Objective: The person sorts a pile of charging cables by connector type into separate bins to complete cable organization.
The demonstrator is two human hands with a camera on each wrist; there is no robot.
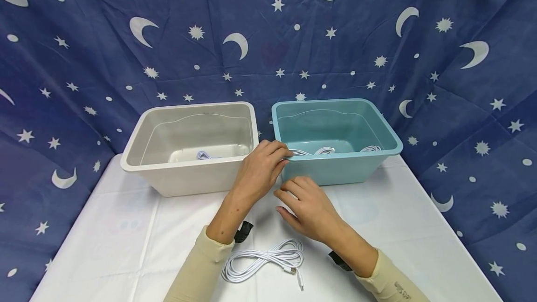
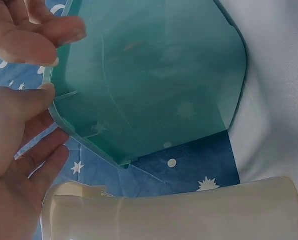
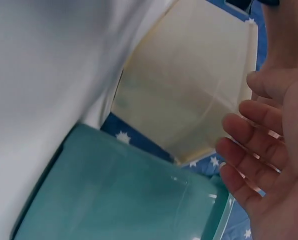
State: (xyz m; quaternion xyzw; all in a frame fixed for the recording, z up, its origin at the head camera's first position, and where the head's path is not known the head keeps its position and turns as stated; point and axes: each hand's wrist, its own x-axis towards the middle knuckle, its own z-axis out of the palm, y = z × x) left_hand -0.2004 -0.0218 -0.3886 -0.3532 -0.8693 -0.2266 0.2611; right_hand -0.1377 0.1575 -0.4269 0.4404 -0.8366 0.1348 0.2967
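My left hand (image 1: pixel 263 164) reaches over the near left corner of the teal bin (image 1: pixel 335 169), fingertips right at the rim. In the left wrist view its thumb (image 2: pixel 36 100) overlaps the rim and the other fingers lie loosely beyond it. My right hand (image 1: pixel 308 206) hovers before the bin's front wall, fingers loosely bent and holding nothing. Several white cables (image 1: pixel 325 151) lie in the teal bin, partly hidden by its front rim. A coiled white USB cable (image 1: pixel 268 257) lies on the table between my forearms.
A beige bin (image 1: pixel 197 178) stands left of the teal one, with a small light cable (image 1: pixel 203 155) inside. Both bins stand at the back of the white-covered table (image 1: pixel 105 241). Behind hangs a dark blue cloth (image 1: pixel 260 8) with moons and stars.
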